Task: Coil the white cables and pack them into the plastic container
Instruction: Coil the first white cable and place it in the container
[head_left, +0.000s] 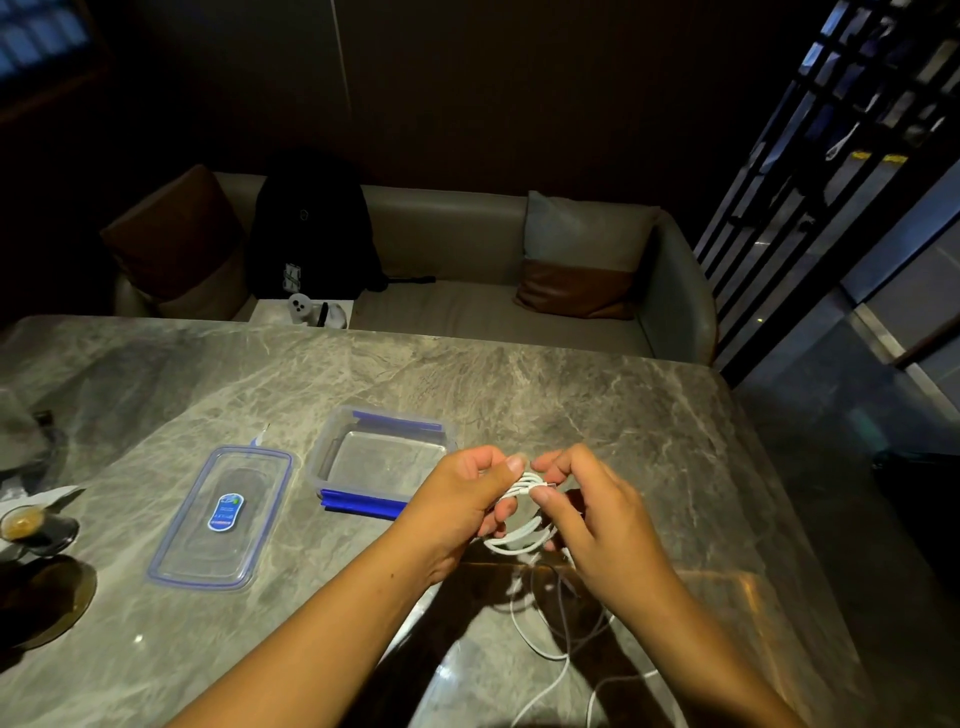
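A white cable (522, 535) is wound into a small coil between my two hands, just right of the plastic container. My left hand (462, 499) grips the coil with thumb on top and fingers through the loops. My right hand (592, 514) pinches the cable's end at the top of the coil. More loose white cable (550, 649) trails across the table toward the near edge. The clear plastic container (332, 452) with blue clips stands open and holds nothing. Its clear lid (171, 545) with a blue label lies flat to the left.
The grey marble table (571, 395) spans the view. A small cup of coffee on a dark saucer (31, 527) and a dark round plate (47, 597) sit at the left edge. Beyond the far edge are a sofa with cushions (582, 260) and a black backpack (311, 228).
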